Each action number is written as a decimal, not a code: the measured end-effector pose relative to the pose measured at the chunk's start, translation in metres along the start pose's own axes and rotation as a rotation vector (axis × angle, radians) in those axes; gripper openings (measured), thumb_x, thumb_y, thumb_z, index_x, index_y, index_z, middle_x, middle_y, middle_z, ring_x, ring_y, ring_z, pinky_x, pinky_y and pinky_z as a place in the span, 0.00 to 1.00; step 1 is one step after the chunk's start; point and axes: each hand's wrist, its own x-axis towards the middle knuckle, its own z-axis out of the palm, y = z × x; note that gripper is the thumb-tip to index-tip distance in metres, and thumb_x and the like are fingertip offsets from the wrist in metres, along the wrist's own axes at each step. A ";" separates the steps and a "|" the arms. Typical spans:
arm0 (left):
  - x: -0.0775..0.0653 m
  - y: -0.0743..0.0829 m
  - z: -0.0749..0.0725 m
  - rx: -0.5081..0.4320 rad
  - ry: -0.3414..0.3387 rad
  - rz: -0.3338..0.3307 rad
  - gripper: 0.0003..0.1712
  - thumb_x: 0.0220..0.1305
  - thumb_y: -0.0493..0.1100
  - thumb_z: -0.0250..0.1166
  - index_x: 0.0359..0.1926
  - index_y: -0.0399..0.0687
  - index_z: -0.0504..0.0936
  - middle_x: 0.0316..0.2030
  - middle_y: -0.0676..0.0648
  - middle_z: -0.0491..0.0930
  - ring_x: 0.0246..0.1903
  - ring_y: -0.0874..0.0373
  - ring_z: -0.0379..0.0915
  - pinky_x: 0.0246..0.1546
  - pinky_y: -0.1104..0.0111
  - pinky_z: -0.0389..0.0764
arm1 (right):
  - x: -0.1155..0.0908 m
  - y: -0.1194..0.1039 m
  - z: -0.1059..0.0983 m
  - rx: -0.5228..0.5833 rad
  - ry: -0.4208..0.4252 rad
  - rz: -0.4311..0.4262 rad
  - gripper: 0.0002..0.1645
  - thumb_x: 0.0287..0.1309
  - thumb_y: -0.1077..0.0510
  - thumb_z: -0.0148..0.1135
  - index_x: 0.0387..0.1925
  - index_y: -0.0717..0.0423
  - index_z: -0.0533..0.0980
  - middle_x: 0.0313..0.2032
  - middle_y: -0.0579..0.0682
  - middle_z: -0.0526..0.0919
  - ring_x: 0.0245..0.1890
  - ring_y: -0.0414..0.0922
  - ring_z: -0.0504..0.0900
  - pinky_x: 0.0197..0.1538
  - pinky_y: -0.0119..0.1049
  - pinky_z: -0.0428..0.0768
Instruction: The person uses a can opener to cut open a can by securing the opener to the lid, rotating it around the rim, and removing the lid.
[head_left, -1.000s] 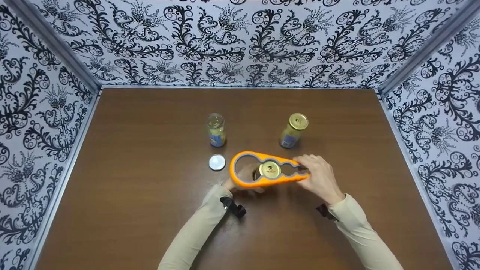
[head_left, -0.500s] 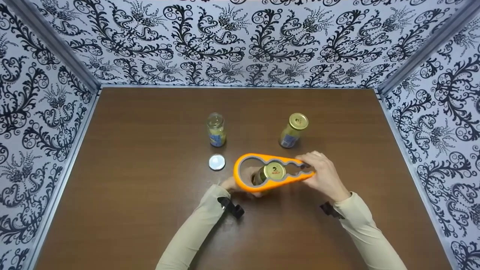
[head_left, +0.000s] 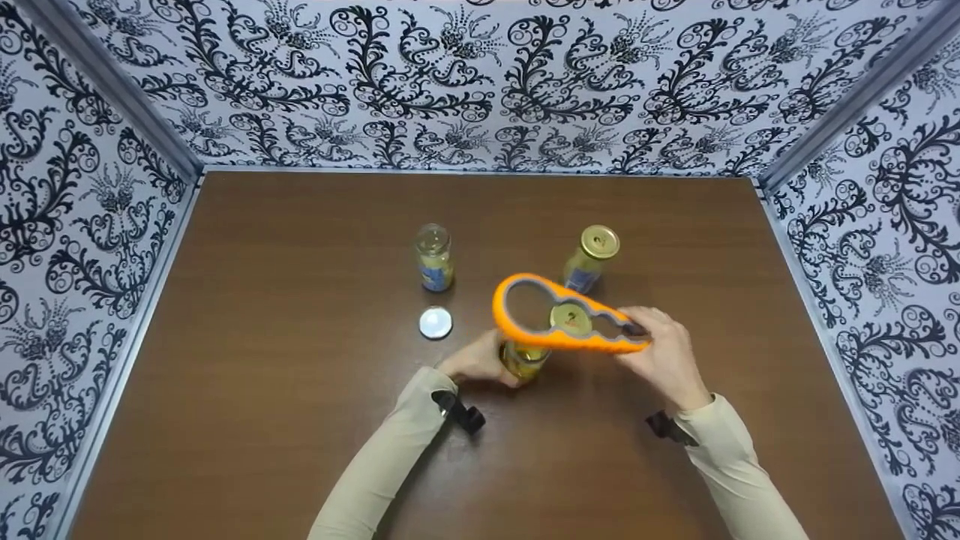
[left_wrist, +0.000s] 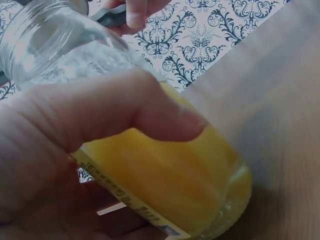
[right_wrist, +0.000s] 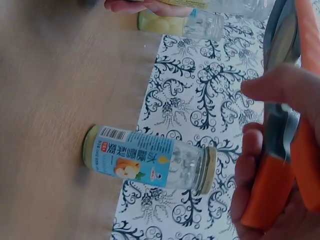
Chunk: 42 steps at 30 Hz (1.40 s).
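My left hand [head_left: 481, 358] grips a glass jar [left_wrist: 175, 175] with yellow contents, thumb across its side. The jar tilts, and its threaded mouth is bare in the left wrist view. My right hand [head_left: 664, 352] holds an orange jar opener [head_left: 501, 307] with a grey scalloped inner edge by its handle ends. A gold lid [head_left: 571, 319] sits between the opener's arms, up and to the right of the jar. In the right wrist view, fingers [right_wrist: 250, 175] wrap the orange handles, and the lid shows edge-on between them.
An uncapped jar [head_left: 435, 259] stands at the back left, with a lid [head_left: 435, 322] lying silver side up before it. A capped jar [head_left: 591, 259] with a blue label stands behind the opener. Patterned walls [head_left: 450, 90] border the brown table [head_left: 300, 300].
The opener has moved up and right with the gold lid in it, coming apart from the jar. The jar's body now shows below the opener, in my left hand, which stays nearly in place.
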 end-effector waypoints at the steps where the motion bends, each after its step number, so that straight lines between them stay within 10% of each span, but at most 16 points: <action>1: 0.001 -0.001 0.000 -0.007 0.011 0.011 0.33 0.34 0.21 0.71 0.50 0.29 0.77 0.43 0.41 0.81 0.41 0.58 0.74 0.49 0.68 0.73 | -0.001 0.001 -0.001 -0.006 0.017 0.035 0.25 0.28 0.65 0.78 0.37 0.58 0.83 0.33 0.49 0.84 0.31 0.45 0.78 0.36 0.31 0.71; 11: 0.007 -0.008 -0.008 -0.134 0.191 -0.015 0.36 0.31 0.18 0.67 0.50 0.31 0.77 0.42 0.43 0.80 0.43 0.56 0.72 0.50 0.65 0.72 | -0.009 0.005 -0.009 -0.068 0.100 0.263 0.22 0.31 0.62 0.78 0.36 0.54 0.83 0.26 0.48 0.83 0.23 0.45 0.75 0.29 0.43 0.68; 42: 0.061 -0.019 -0.052 0.216 0.611 -0.126 0.35 0.41 0.34 0.75 0.55 0.36 0.75 0.44 0.39 0.80 0.44 0.46 0.75 0.49 0.59 0.74 | -0.041 0.003 0.012 -0.179 0.121 0.259 0.20 0.30 0.62 0.76 0.33 0.55 0.82 0.23 0.47 0.80 0.20 0.48 0.74 0.25 0.47 0.69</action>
